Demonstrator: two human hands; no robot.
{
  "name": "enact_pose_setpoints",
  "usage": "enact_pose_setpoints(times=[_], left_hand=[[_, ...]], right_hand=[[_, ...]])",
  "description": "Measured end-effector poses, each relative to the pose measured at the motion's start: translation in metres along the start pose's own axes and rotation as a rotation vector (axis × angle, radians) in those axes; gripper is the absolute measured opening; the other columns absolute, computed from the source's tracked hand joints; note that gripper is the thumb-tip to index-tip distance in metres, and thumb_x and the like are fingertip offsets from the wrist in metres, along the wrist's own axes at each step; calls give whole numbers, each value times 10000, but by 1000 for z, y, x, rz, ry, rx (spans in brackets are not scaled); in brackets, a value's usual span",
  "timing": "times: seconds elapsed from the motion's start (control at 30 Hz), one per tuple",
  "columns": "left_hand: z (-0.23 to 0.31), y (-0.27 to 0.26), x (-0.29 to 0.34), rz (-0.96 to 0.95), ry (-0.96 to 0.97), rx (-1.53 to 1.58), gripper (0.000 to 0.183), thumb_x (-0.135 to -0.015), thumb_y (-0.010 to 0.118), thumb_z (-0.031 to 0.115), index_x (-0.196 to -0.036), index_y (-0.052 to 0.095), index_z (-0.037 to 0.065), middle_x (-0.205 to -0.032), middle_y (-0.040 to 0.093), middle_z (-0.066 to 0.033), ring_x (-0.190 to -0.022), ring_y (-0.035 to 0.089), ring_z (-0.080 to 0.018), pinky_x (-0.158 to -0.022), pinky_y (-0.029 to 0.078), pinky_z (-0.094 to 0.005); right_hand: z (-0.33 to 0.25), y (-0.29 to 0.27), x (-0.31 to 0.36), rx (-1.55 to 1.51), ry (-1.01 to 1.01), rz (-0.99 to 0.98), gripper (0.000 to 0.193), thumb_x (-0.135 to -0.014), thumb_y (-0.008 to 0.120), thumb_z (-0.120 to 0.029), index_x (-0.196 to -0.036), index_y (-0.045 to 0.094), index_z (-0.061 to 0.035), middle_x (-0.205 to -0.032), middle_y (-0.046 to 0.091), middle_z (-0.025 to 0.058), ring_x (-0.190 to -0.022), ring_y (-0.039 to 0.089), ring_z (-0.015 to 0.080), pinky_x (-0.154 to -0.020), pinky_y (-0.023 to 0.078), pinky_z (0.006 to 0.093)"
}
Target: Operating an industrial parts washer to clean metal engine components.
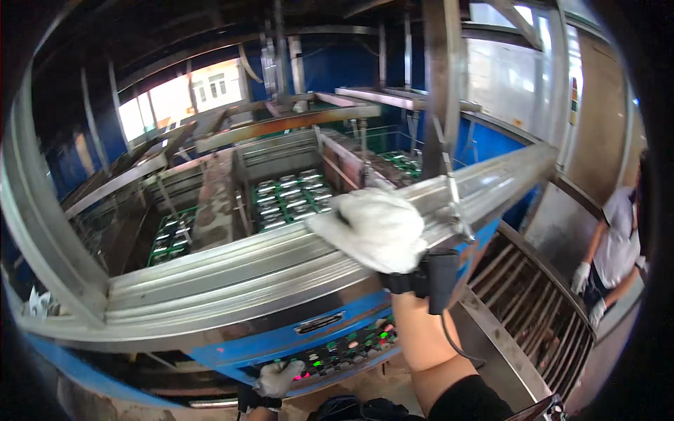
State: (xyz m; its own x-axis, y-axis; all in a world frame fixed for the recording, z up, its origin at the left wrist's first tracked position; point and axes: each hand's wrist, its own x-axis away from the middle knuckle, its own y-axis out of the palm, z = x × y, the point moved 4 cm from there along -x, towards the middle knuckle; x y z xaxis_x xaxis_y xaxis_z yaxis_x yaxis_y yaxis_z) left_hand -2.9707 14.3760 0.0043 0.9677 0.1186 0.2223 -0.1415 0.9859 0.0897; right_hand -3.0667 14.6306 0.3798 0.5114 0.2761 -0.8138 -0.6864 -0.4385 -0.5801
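Observation:
My right hand (379,228), in a white glove, rests on top of a wide metal rail (232,259). Its thumb side points left along the rail, and the other fingers lie over the far edge, partly out of sight. It holds nothing loose. A black device with a cable (441,281) is strapped at that wrist. Lower down, my left hand (277,377), also in a white glove, reaches to the control panel (344,354). Its fingers stretch toward a red-lit button and seem to touch the panel; motion blurs them slightly. Several green lights glow beside them.
Behind the rail are deep tanks with green racks (291,200) of shiny metal parts, under rusty crossbeams (288,126). A metal post (442,77) rises behind my right hand. A slatted roller bed (530,302) lies right. Another person (618,231) with white gloves stands at the far right.

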Motion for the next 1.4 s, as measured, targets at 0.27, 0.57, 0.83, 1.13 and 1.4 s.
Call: enact_pose_setpoints(times=[0.27,0.57,0.83,1.13,1.4], left_hand=[[20,6,7,-183,-60,-160,192,-901,742,237,-929,741,47,-837,685,10,-762,598,-74,-707,491,-237],[40,7,22,-227,-131,-121,331,-926,703,341,-943,712,11,-830,660,3,-745,571,-77,-691,470,-237],[57,4,26,-117,24,-51,302,-935,692,332,-938,709,31,-800,642,11,-733,553,-74,-678,462,-241],[83,1,39,27,150,-304,305,-1012,560,285,-1101,686,22,-948,724,-64,-812,637,-109,-754,516,-267],[76,-2,31,16,265,-596,405,-1044,437,352,-1133,663,27,-1047,728,-126,-1010,691,-229,-887,532,-319]], right_hand=[[-6,-18,-3,-92,98,-206,449,-895,618,-484,-945,727,-51,-891,708,155,-912,665,330,-840,499,408],[-19,-20,-3,-190,176,-202,432,-898,602,-463,-987,726,-58,-955,689,180,-959,638,351,-875,473,421],[-20,-18,-4,-177,153,-132,418,-890,618,-441,-908,717,-36,-876,681,172,-890,640,365,-952,445,460],[-17,-13,-2,-145,149,-84,404,-879,640,-429,-916,718,-34,-901,687,166,-882,641,363,-842,482,426],[-19,-17,-2,-127,150,-125,432,-878,642,-445,-974,719,-31,-950,696,168,-933,650,358,-893,487,434]])
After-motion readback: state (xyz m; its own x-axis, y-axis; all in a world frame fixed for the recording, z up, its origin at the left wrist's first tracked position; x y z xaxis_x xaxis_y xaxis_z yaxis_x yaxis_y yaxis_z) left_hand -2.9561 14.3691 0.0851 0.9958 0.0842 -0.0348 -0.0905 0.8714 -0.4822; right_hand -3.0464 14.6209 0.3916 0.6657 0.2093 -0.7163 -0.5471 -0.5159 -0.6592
